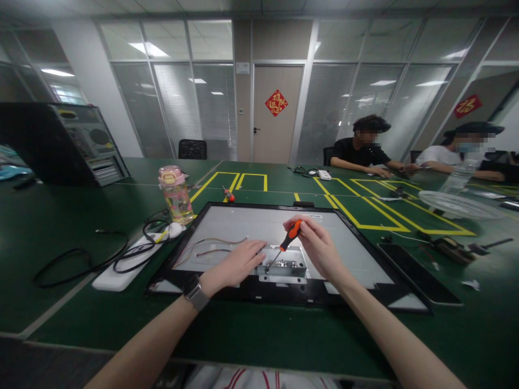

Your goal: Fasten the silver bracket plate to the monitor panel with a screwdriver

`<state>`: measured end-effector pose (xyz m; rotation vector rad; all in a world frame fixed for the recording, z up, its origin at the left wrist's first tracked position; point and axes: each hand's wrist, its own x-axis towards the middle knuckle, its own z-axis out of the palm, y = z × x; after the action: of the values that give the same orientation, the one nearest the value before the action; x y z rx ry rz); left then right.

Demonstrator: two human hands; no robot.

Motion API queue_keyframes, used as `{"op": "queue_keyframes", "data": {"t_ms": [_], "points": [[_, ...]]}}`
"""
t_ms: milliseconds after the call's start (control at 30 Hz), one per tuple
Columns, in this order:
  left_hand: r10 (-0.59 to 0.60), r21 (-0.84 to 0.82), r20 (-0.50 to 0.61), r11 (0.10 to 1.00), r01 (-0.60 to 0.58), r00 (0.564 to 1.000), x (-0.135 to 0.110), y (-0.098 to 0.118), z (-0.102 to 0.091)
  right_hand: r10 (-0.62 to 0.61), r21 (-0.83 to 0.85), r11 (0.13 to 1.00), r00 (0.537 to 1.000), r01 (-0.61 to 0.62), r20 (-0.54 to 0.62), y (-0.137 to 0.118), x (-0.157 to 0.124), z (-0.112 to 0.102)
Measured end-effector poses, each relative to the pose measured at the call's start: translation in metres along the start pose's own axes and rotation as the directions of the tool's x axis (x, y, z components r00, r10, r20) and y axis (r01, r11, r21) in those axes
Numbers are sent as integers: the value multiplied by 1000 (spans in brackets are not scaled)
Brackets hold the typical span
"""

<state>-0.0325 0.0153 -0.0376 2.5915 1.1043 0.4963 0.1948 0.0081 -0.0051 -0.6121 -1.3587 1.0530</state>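
Note:
A flat display panel (340, 243) with a black frame lies back side up in front of me. Near its lower middle sits a metal bracket (286, 270) with a raised, box-like part. My right hand (318, 243) grips the orange and black handle of a screwdriver (290, 237). The shaft slants down to the left, and its tip meets the bracket's left part. My left hand (241, 262), fingers stretched out, rests at the bracket's left edge. Thin wires (211, 249) run over the panel just beyond that hand.
Left of the panel are a white power strip (117, 273), black cables and a pink-lidded bottle (177, 197). A computer case (60, 143) stands farther left. A red tool (229, 195) lies behind the panel. To the right are a black tablet-like slab (417, 273) and two seated people (360, 146).

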Motion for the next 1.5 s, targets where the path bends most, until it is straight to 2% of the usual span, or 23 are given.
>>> {"op": "queue_keyframes", "data": {"t_ms": [133,367,600,767,933,1167,1333,1500], "points": [[6,-15,-7,1000,-6,1000,0,1,-1,20,-44,999,1000,-20,-21,2,-2,-3],[29,-6,-21,1000,-30,999,0,-4,3,55,81,995,998,-57,34,-5,-2,4],[13,-14,-23,1000,-13,1000,0,-2,1,28,11,1000,998,-28,-48,-1,-3,3],[3,-17,-18,1000,-3,1000,0,0,0,46,27,999,998,-47,40,-6,-4,5],[4,-18,-15,1000,-4,1000,0,1,-1,-1,43,999,995,-4,101,-8,-5,6],[5,-22,-17,1000,-6,1000,0,-2,1,0,-140,990,977,30,215,-15,-6,-2],[5,-23,-21,1000,-5,1000,0,-2,1,-121,-308,940,987,148,104,-15,-7,2],[11,-17,-23,1000,-12,1000,0,0,0,-274,-469,837,958,283,87,-12,-11,8]]}}
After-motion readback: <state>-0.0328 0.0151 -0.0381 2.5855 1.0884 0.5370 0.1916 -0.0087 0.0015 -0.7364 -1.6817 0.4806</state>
